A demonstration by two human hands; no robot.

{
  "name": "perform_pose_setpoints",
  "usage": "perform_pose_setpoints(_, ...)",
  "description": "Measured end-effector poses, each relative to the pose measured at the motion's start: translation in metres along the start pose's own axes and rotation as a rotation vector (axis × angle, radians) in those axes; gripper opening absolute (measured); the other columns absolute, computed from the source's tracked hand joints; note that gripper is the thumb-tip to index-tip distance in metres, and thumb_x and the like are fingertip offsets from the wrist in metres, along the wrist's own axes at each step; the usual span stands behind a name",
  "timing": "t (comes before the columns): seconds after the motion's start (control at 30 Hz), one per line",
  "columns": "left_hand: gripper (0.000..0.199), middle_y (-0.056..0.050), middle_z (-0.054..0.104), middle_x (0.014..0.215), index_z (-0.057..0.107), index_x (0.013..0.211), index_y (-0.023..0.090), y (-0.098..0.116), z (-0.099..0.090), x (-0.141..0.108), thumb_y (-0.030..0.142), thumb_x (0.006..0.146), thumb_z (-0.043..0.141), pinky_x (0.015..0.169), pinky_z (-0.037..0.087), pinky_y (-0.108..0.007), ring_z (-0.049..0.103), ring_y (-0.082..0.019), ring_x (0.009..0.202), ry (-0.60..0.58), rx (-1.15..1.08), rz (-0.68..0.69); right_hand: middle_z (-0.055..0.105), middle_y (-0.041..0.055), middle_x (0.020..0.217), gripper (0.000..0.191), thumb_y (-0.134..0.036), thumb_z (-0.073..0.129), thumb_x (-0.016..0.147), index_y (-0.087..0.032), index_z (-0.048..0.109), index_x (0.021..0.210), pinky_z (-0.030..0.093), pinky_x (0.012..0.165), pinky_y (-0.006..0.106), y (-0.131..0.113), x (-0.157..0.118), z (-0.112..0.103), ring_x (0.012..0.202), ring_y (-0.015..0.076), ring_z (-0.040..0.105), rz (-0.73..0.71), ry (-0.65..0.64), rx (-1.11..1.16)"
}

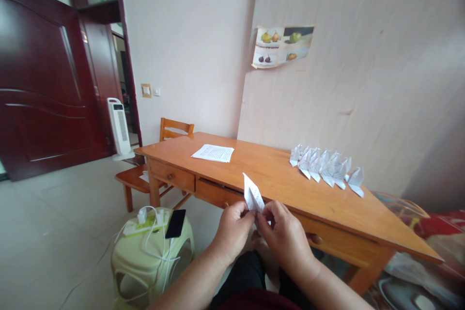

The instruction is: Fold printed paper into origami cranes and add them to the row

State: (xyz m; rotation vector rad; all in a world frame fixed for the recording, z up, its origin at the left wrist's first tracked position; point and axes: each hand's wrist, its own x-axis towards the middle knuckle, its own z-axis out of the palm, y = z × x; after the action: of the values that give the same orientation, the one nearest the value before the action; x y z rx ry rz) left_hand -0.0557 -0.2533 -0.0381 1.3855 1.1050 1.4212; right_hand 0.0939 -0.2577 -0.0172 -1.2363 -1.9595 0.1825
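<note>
A folded piece of white printed paper (253, 194) is pinched between my two hands, just in front of the table's near edge. Its pointed tip rises up and to the left. My left hand (234, 227) grips the lower left side with thumb and fingers. On the lower right side, the fingertips of my right hand (282, 230) are closed on the same paper; its bottom part is hidden behind my fingers. Several folded paper pieces (327, 167) stand in rows at the table's right end. A stack of printed sheets (213, 153) lies flat toward the left.
The wooden table (261, 167) has drawers along its front. At my left stands a pale green plastic stool (145, 256) bearing a phone (176, 224), a power strip (145, 223) and white cables. A wooden chair (138, 178) is beyond it, near a white tower heater (119, 128).
</note>
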Motion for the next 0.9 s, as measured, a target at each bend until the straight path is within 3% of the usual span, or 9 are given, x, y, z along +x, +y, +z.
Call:
perform_pose_setpoints(0.37,0.017,-0.003,0.066,0.078,0.069,0.082,0.014,0.007,-0.004,-0.003,0.026,0.086,0.058,0.068,0.040,-0.025,0.053,-0.015,0.074,-0.075,-0.115,-0.017,0.058,0.0039,0.083,0.011,-0.020,0.050,0.094,-0.021,0.059,0.090,0.044,0.068,0.030,0.001,-0.003,0.004,0.071,0.0193,0.060,-0.193,0.003,-0.086)
perform_pose_setpoints(0.47,0.022,-0.005,0.067,0.082,0.070,0.086,0.013,0.010,-0.004,-0.004,0.034,0.088,0.062,0.069,0.040,-0.025,0.054,-0.016,0.076,-0.079,-0.192,-0.018,0.058,0.0045,0.084,0.012,-0.018,0.049,0.094,-0.020,0.060,0.092,0.045,0.068,0.030,0.000,-0.003,0.005,0.072,0.0198,0.060,-0.222,0.003,-0.105)
perform_pose_setpoints(0.6,0.027,-0.006,0.069,0.086,0.071,0.093,0.014,0.012,-0.005,-0.003,0.039,0.089,0.065,0.070,0.041,-0.025,0.056,-0.016,0.078,-0.080,-0.219,-0.003,0.060,0.0049,0.086,0.011,-0.020,0.052,0.094,-0.020,0.062,0.099,0.046,0.070,0.031,-0.003,-0.003,0.003,0.075,0.0203,0.061,-0.216,-0.040,-0.019)
perform_pose_setpoints(0.73,0.021,-0.003,0.065,0.076,0.068,0.081,0.014,0.009,-0.008,0.000,0.034,0.088,0.063,0.069,0.040,-0.024,0.054,-0.015,0.074,-0.021,-0.141,-0.016,0.063,0.0041,0.089,0.014,-0.024,0.052,0.095,-0.023,0.066,0.099,0.048,0.072,0.028,-0.002,-0.002,-0.001,0.078,0.0182,0.062,-0.174,-0.091,0.170)
perform_pose_setpoints(0.9,0.019,-0.002,0.063,0.075,0.069,0.082,0.014,0.011,-0.009,0.001,0.030,0.087,0.061,0.065,0.039,-0.023,0.054,-0.016,0.073,-0.021,-0.151,-0.016,0.064,0.0049,0.087,0.016,-0.036,0.057,0.093,-0.022,0.066,0.092,0.047,0.074,0.031,0.009,0.005,-0.005,0.079,0.0200,0.062,-0.037,0.063,0.162)
